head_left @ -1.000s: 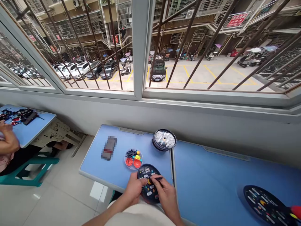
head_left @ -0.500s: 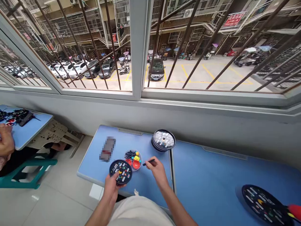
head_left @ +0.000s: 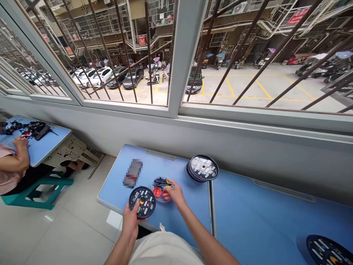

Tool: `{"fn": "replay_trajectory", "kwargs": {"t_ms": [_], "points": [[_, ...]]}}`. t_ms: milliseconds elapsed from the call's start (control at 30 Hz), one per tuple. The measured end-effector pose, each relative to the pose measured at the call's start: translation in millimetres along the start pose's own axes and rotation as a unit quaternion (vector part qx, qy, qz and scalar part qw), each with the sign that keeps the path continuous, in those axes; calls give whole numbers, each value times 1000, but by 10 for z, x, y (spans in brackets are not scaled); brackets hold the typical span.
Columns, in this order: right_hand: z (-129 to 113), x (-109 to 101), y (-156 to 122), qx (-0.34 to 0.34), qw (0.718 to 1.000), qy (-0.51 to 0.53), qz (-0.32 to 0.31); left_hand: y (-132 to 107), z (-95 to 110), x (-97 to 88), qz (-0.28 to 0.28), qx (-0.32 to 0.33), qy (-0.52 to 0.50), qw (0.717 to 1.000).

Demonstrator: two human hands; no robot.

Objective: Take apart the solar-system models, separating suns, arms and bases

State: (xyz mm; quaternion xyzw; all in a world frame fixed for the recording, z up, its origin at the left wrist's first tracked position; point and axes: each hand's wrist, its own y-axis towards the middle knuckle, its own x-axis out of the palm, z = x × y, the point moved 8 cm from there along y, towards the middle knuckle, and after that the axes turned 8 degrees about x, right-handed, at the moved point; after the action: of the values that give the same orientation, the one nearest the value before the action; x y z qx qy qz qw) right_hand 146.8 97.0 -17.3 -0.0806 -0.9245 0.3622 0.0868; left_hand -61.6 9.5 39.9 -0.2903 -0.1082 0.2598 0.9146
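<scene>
My left hand (head_left: 131,221) grips a black round disc (head_left: 143,209) by its lower left edge, thumb on top. White labels or slots and small coloured dots mark its face, which is tilted up toward me. Just right of it stands a clear round bowl (head_left: 160,200) holding black stick-like pieces (head_left: 160,182), red cups (head_left: 157,191) and small yellow and blue pieces. My right hand (head_left: 174,193) reaches over the bowl's right side with its fingers drawn together. Whatever they hold, if anything, is hidden among the bowl's contents.
A stack of black round discs (head_left: 203,168) stands near the back edge. Another patterned black disc (head_left: 329,250) is at the lower right. A blurred-out dark object (head_left: 133,173) lies left of the bowl. A gap divides the two blue tables (head_left: 256,209). Another person (head_left: 16,162) sits at the left.
My right hand has moved left from beside the bowl to over it. The black stick it held no longer shows in its fingers. My left hand still holds the disc; the view has shifted.
</scene>
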Motion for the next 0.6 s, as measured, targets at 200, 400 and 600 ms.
{"fn": "replay_trajectory", "kwargs": {"t_ms": [200, 400, 600], "points": [[-14, -280, -186, -32, 999, -38, 6, 65, -23, -6, -2, 8, -15, 1000], [97, -228, -417, -34, 997, -57, -26, 151, -21, 66, 2, 19, -50, 999], [45, -194, -426, -67, 994, -88, -9, 208, -65, 652, -116, 109, 76, 984]]}}
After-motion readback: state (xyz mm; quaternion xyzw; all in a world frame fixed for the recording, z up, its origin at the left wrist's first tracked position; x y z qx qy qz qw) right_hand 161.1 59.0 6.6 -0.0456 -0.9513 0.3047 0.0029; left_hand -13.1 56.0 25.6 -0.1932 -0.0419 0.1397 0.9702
